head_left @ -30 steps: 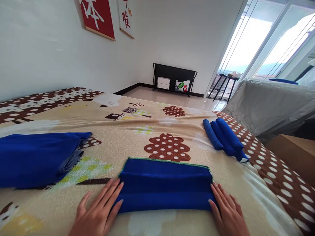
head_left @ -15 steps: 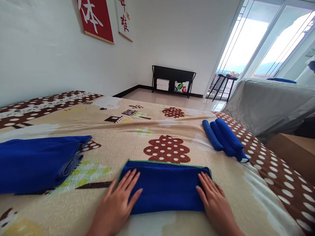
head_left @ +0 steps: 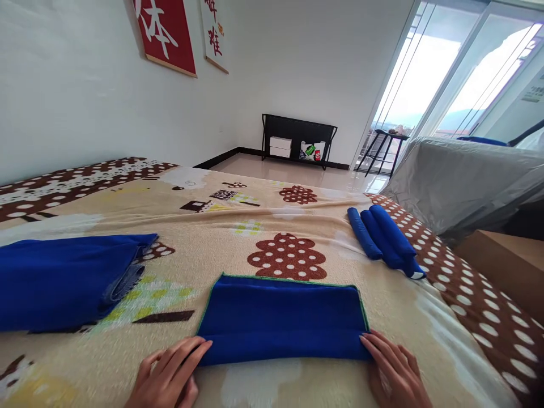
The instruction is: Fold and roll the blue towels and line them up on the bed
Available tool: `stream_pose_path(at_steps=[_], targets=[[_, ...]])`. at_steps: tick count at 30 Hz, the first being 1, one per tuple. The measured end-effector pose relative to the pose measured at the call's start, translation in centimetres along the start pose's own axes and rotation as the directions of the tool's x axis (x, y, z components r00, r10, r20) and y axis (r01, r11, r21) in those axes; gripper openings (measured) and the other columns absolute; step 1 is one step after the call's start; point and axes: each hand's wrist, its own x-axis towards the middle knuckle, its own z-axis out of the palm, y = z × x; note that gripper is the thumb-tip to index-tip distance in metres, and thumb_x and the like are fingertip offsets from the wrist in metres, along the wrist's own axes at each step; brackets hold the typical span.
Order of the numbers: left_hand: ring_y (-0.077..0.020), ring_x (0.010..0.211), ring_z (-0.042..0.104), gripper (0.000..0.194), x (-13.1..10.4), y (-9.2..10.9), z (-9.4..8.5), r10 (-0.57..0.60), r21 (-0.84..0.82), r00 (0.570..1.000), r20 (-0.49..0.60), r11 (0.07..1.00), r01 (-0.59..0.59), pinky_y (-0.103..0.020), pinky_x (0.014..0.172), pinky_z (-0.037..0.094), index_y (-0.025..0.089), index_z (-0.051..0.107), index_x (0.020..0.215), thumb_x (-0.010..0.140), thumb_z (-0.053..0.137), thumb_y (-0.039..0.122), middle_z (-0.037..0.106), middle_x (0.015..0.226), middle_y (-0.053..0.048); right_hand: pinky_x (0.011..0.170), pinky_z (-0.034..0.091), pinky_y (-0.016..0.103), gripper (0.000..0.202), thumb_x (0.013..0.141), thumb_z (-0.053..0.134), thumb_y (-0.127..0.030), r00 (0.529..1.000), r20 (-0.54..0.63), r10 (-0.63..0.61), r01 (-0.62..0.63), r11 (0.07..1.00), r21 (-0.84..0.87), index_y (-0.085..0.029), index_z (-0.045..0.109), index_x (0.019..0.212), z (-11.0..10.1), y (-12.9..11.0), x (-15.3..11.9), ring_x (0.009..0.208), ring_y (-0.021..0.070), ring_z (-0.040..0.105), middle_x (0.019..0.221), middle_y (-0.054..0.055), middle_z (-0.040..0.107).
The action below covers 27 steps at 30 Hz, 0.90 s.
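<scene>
A blue cloth (head_left: 283,317) with green stitched edging lies folded flat on the patterned blanket in front of me. Its near edge is doubled over into a band. My left hand (head_left: 172,368) is closed, fingertips and thumb pinching the near left corner. At the near right corner, my right hand (head_left: 395,365) grips the cloth in the same way, its thumb mostly hidden beneath the fingers. Off to the left rests a larger stack of blue cloth (head_left: 63,280) with frayed edges. Several rolled blue cloths (head_left: 382,235) lie side by side at the right.
The beige blanket (head_left: 204,243) covers a bed and has a brown polka-dot border. Beyond the right edge are a cardboard box (head_left: 501,266) and a plastic-covered piece of furniture (head_left: 463,175). A black rack (head_left: 300,136) and a stool (head_left: 385,150) stand farther back.
Both hands have left their flat position on the cloth, drawn back toward me and outward, and now pinch its near corners. The cloth's near band looks wider from side to side.
</scene>
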Motion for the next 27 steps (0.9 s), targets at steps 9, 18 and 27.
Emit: stream_pose_path(at_steps=[9, 18, 27], targets=[[-0.0185, 0.077, 0.062, 0.024, 4.5, -0.6, -2.4, -0.175, -0.135, 0.908, 0.38, 0.961, 0.241, -0.035, 0.081, 0.039, 0.024, 0.063, 0.084, 0.079, 0.046, 0.009, 0.068, 0.082, 0.002, 0.08, 0.045, 0.036, 0.02, 0.085, 0.047, -0.012, 0.939, 0.316, 0.135, -0.187, 0.972, 0.141, -0.023, 0.062, 0.079, -1.7, -0.2, 4.3, 0.081, 0.0191, 0.061, 0.079, 0.001, 0.065], [-0.0168, 0.12, 0.06, 0.049, 8.9, 10.0, 1.1, 0.068, -0.243, 0.988, 0.139, 0.969, -0.032, -0.031, 0.101, 0.04, 0.021, 0.05, 0.14, 0.092, 0.049, 0.017, 0.064, 0.135, -0.003, 0.109, 0.039, 0.036, 0.045, 0.094, 0.048, -0.025, 0.96, 0.28, -0.004, -0.077, 0.958, 0.278, -0.024, 0.053, 0.139, -0.7, -10.3, 8.9, 0.131, 0.0182, 0.053, 0.144, 0.0, 0.055], [-0.0291, 0.131, 0.054, 0.045, 3.9, 1.8, 2.0, -0.283, -0.013, 0.926, 0.248, 0.955, 0.295, -0.057, 0.109, 0.035, 0.031, 0.054, 0.138, 0.097, 0.044, 0.048, 0.055, 0.144, -0.001, 0.108, 0.04, 0.055, 0.059, 0.101, 0.033, -0.053, 0.894, 0.273, 0.354, -0.362, 0.932, -0.024, -0.013, 0.056, 0.138, 1.4, -2.9, 4.2, 0.133, 0.0304, 0.051, 0.144, 0.01, 0.052]])
